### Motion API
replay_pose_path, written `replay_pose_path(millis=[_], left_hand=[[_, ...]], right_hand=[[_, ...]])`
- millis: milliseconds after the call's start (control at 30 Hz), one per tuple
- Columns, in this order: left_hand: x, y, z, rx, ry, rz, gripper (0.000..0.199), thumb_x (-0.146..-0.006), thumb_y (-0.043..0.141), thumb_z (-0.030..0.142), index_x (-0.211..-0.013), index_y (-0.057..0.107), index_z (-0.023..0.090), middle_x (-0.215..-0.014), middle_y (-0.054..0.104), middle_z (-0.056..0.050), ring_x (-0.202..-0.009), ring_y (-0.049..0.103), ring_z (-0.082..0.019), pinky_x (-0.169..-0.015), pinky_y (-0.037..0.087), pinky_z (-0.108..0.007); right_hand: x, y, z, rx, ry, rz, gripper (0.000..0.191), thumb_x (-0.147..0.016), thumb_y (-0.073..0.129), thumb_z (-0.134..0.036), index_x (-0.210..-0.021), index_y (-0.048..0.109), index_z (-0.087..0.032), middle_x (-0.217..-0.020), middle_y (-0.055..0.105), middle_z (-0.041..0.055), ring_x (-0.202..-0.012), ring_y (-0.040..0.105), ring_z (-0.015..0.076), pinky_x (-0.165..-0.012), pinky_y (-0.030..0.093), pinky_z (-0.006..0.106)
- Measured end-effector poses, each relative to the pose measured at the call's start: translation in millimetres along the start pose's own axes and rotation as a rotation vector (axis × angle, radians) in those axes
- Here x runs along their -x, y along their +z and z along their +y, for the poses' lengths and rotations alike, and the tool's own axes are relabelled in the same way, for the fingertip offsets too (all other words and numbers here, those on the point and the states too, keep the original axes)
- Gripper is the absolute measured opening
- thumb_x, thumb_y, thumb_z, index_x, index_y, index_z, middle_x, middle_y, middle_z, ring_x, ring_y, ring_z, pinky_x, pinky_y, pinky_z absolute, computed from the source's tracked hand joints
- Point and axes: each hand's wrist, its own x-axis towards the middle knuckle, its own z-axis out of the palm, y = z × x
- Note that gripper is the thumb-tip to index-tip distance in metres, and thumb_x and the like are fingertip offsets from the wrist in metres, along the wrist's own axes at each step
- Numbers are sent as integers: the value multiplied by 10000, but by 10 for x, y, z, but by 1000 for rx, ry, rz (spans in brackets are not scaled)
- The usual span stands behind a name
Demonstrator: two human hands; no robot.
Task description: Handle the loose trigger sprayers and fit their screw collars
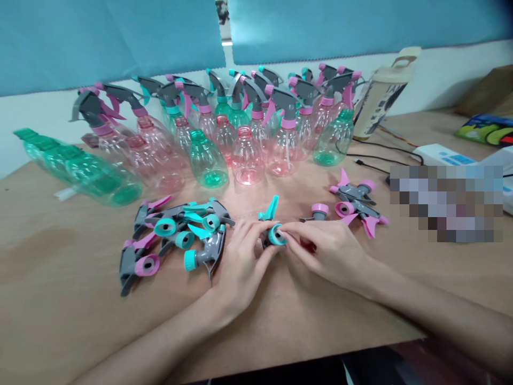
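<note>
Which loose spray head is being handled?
The teal-collared spray head in the left hand, with the right hand at its opening; the other loose heads lie ungripped.

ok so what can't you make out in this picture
All in the head view:
Teal sprayer: much of its body, hidden by the left hand.
Anything the right hand may pinch: hidden by its own fingers.
Rear bottles: how many, hidden by those in front.
Flask: lower lettering, blurred.
Packet: far end, cut off by the right edge.
Pixelated patch: whatever lies beneath it.
</note>
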Motion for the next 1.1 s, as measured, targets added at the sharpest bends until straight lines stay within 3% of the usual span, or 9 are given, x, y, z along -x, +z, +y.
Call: replay_pose_path(millis=[100, 167, 400, 600, 933, 1100], left_hand=[[-9, -13, -5, 9, 7, -5, 311, -838, 601, 154, -1124, 545, 261, -983, 583, -21, -895, 530, -199, -764, 446, -329], [-16, -25, -5, 24, 3, -21, 337, -828, 606, 129, -1132, 545, 263, -957, 588, -13, -857, 530, -189, -754, 444, -320], [-28, -35, 15, 61, 6, -59, 298, -863, 575, 177, -1148, 542, 259, -927, 579, -6, -772, 512, -161, -734, 436, -300], [-32, -35, 28, 71, -35, -61, 286, -828, 608, 130, -1085, 555, 244, -941, 569, -8, -826, 515, -173, -774, 427, -308], [-30, -35, 25, 104, -11, -94, 342, -833, 605, 111, -1139, 534, 247, -992, 581, -12, -848, 522, -164, -766, 420, -297], [-27, -19, 13, 87, 21, -86, 329, -823, 617, 102, -1113, 528, 229, -986, 576, -13, -836, 522, -165, -755, 424, -294]], right_hand=[[-14, 3, 9, -236, 141, -110, 219, -882, 503, -230, -1005, 674, -171, -646, 682, -5, -436, 483, 78, -461, 366, 208], [-24, -2, 46, -312, 162, -154, 223, -893, 509, -276, -1008, 674, -181, -673, 688, -7, -426, 459, 70, -444, 352, 202], [5, 3, 103, -47, -85, 17, 240, -856, 586, -373, -923, 663, -156, -546, 566, -32, -491, 491, 94, -517, 344, 228], [36, 83, 108, -111, -73, -143, 265, -872, 558, -327, -1046, 509, -133, -543, 480, -76, -421, 417, 77, -411, 274, 194], [32, 106, 120, -73, -121, -106, 224, -916, 467, -345, -1013, 456, -143, -545, 476, -74, -392, 368, 74, -394, 246, 194], [20, 78, 128, -45, -151, -161, 239, -923, 448, -353, -1039, 480, -146, -583, 526, -51, -423, 441, 83, -423, 289, 201]])
